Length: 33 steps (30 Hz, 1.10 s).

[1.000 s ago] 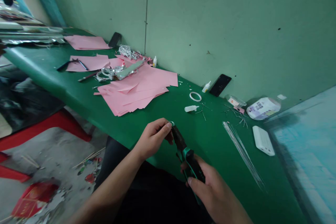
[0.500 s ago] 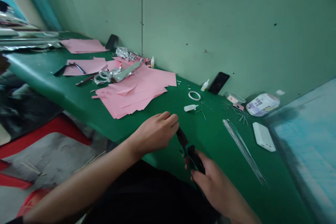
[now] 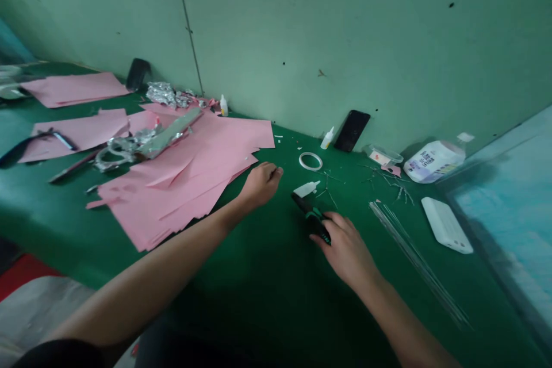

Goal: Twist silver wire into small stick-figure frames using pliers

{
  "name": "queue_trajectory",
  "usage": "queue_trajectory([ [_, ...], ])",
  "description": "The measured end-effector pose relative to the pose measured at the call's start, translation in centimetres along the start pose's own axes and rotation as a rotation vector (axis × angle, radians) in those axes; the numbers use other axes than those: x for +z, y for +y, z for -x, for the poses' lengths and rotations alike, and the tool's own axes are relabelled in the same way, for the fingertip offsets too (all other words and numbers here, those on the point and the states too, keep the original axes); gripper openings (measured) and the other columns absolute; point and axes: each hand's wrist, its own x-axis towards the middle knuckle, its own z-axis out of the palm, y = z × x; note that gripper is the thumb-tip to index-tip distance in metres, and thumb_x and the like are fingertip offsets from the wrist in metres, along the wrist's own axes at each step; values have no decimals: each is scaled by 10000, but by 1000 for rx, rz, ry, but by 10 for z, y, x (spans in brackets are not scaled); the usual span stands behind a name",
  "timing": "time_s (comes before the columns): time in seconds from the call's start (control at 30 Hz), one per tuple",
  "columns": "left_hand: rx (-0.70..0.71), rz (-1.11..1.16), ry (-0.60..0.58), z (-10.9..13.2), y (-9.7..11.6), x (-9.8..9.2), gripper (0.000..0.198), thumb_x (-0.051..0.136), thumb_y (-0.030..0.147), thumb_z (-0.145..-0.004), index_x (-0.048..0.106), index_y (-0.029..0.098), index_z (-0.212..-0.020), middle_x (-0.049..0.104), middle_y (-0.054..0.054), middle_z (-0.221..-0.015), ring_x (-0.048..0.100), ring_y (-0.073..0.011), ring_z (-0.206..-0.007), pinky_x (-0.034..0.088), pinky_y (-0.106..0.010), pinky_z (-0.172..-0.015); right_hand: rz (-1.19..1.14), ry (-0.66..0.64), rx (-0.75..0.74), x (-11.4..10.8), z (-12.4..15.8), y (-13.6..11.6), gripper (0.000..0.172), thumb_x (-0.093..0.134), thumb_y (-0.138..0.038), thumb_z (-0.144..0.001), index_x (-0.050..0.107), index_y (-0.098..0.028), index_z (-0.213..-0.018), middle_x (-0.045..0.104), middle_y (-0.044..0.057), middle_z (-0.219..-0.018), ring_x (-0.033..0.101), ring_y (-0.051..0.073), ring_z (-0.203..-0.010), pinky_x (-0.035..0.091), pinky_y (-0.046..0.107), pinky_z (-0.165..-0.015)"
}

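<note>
"Pulled apart since half a second ago: left hand (image 3: 260, 185) away toward the pink paper (image 3: 215, 152), right hand (image 3: 347, 250) forward over the bench (image 3: 254, 259) with the pliers (image 3: 314, 217)."

"Held how?"

"Grasped by the handles, right fingers over the top, thumb on the near side. On the left, fingers curled inward; cannot tell whether around something small."

"And the look of the pliers?"

"Dark at the head, bright green at the neck, black along the grip. Pointed at a slant toward the white squeeze bottle (image 3: 306, 189), right next to it; cannot tell whether touching, nor whether resting on the bench or just above."

"Any writing?"

"Printed in dark Chinese characters on the plastic bottle (image 3: 435, 161) near the wall (image 3: 259, 40), too small to read surely. On the grip, pale greenish marks, unreadable."

"Hard to make out?"

"Handle ends, hidden by the right hand. Plier tip, lost in blur. Thin wires (image 3: 414, 259), fading at the near end. Dark-handled tool (image 3: 17, 151), reaching the left edge."
</note>
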Motion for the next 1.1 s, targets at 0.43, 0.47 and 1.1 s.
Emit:
queue_trajectory([
  [0.43,-123,3,-203,-1,-33,18,325,441,362,-950,490,199,-673,495,-1,-683,479,-144,-589,378,-262,-554,-60,268,-118,39,-15,23,152,546,-336,-887,645,-221,-903,710,67,-1053,644,253,-916,481,389,-754],
  [0.47,-117,-19,-223,-1,-33,20,315,442,355,-949,496,204,-678,493,-2,-673,489,-152,-592,383,-264,-548,-85,352,-121,45,-17,24,201,501,-359,-896,642,-220,-860,718,69,-1005,642,246,-863,471,380,-718],
  [1.1,-156,37,-191,-4,-21,24,262,535,327,-903,539,205,-671,535,-28,-707,505,-174,-622,375,-273,-569,-87,184,-54,18,-15,17,106,625,-252,-840,675,-204,-920,728,67,-1083,661,264,-973,501,410,-798],
])
